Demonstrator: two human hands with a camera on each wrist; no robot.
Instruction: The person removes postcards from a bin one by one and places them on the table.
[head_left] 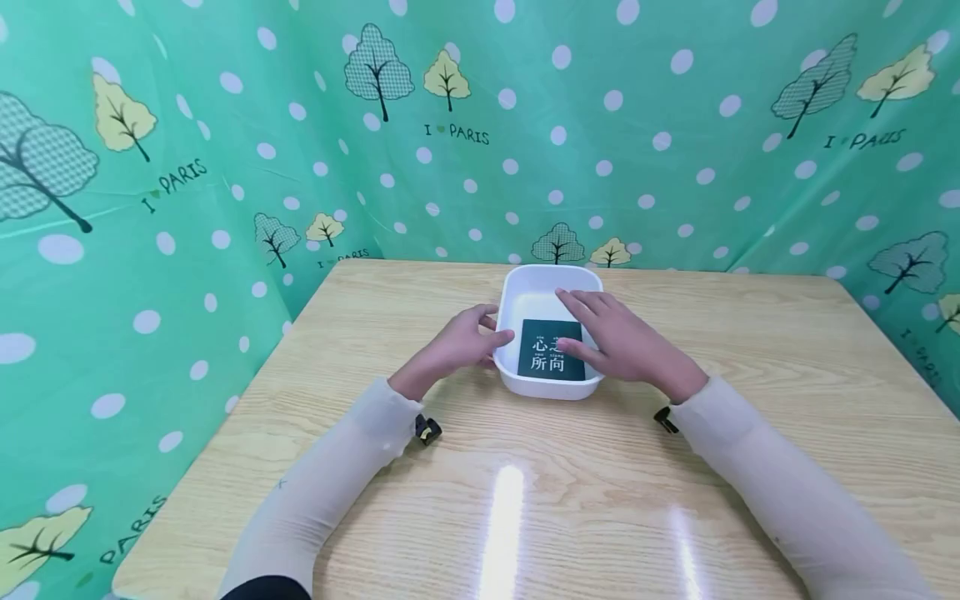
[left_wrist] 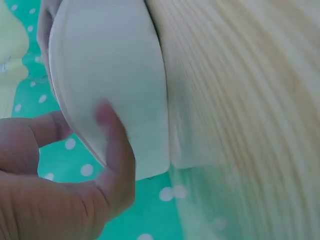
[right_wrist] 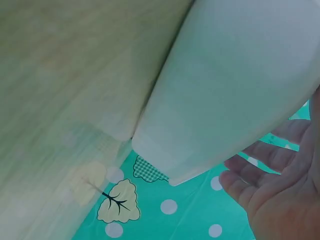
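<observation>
- Head view: white tub (head_left: 551, 389) stands near the back edge of the table (head_left: 735, 333), wood stretching widely to either side and toward the person.
- Dark green booklet (head_left: 546, 354) sits at the tub's near end; white floor shows beyond it.
- Left hand (head_left: 467, 339) pinches the tub's left rim, thumb over the edge.
- Right hand (head_left: 626, 337) reaches across the right rim, fingers extended, thumb spread apart over the booklet.

The head view looks down from the near side across the desk (head_left: 750, 350); both tilted wrist views share the white tub (head_left: 551, 388) close-up.
</observation>
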